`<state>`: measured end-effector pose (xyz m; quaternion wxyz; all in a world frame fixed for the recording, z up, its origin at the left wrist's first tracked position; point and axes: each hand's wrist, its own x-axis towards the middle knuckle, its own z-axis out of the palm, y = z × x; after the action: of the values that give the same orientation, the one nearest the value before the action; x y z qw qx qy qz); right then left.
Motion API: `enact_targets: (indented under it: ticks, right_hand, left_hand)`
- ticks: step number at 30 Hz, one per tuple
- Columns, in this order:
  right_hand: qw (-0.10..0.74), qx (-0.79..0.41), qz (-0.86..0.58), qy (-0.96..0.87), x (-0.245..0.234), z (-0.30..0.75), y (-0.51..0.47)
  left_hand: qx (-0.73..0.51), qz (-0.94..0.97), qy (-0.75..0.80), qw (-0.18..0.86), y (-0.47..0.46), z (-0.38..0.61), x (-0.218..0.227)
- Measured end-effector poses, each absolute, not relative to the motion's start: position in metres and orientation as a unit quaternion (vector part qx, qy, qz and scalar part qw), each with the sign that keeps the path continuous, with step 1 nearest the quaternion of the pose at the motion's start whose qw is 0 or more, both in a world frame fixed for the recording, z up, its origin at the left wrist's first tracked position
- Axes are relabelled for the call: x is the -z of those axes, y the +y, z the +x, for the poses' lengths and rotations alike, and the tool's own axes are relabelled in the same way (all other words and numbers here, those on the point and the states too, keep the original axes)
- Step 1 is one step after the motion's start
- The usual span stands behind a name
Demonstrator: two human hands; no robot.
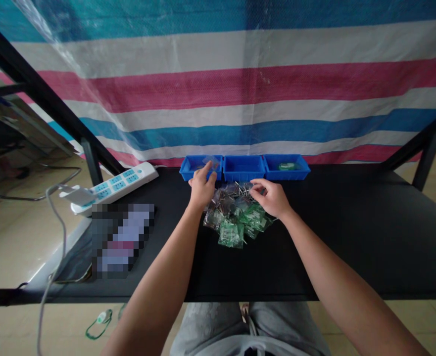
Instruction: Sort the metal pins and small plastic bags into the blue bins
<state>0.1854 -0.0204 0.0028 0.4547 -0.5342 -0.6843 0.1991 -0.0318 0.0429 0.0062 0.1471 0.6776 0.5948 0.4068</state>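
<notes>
My left hand (202,190) reaches over the front of the left blue bin (183,170), its fingers stretched out and apart. A small clear plastic bag (211,160) lies at its fingertips, inside or just above that bin. At the right upper side of the pile, my right hand (272,197) is closed, with thumb and fingers drawn together by loose metal pins or screws (243,189). What it pinches is too small to make out. Below lie several green-tinted bags (231,234) of small parts, and clear bags with brownish parts (212,218) at the left.
A middle blue bin (243,170) and a right blue bin (305,172), with a green packet (287,166) inside, stand at the back. A white power strip (116,185) and a blurred-out phone-like object (124,240) lie left on the black table (362,237). A grey cable (62,237) hangs over the edge.
</notes>
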Motion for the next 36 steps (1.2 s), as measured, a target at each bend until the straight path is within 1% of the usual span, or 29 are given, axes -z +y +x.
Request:
enact_targets:
  ticks: [5, 8, 13, 17, 21, 24, 27, 30, 33, 36]
  right_hand:
    - [0.437, -0.168, -0.531, -0.706, -0.005, 0.186, -0.021]
    - [0.43, -0.151, -0.532, -0.713, -0.005, 0.186, -0.02]
    - [0.426, -0.124, -0.529, -0.723, -0.002, 0.189, -0.019]
    - [0.438, -0.102, -0.529, -0.719, 0.003, 0.192, -0.015]
    - [0.432, -0.078, -0.524, -0.729, 0.008, 0.195, -0.013]
    - [0.423, -0.065, -0.505, -0.749, 0.006, 0.196, -0.014]
    - [0.399, -0.077, -0.468, -0.785, 0.0, 0.193, -0.02]
    - [0.356, -0.099, -0.442, -0.818, -0.003, 0.187, -0.025]
    - [0.316, -0.107, -0.448, -0.83, -0.002, 0.182, -0.027]
    - [0.297, -0.111, -0.462, -0.829, 0.001, 0.179, -0.027]
  left_hand:
    - [-0.359, 0.672, 0.637, 0.119, 0.048, -0.043, -0.004]
    - [-0.373, 0.657, 0.647, 0.098, 0.043, -0.041, -0.005]
    - [-0.381, 0.654, 0.647, 0.091, 0.032, -0.035, -0.01]
    - [-0.367, 0.716, 0.588, 0.078, 0.026, -0.031, -0.014]
    - [-0.289, 0.818, 0.488, 0.096, 0.02, -0.025, -0.014]
    - [-0.248, 0.855, 0.444, 0.097, 0.014, -0.019, -0.014]
    - [-0.238, 0.873, 0.414, 0.097, 0.009, -0.016, -0.015]
    - [-0.235, 0.873, 0.416, 0.095, 0.007, -0.013, -0.017]
    - [-0.241, 0.861, 0.439, 0.091, 0.007, -0.011, -0.017]
    - [-0.243, 0.857, 0.445, 0.088, 0.006, -0.008, -0.016]
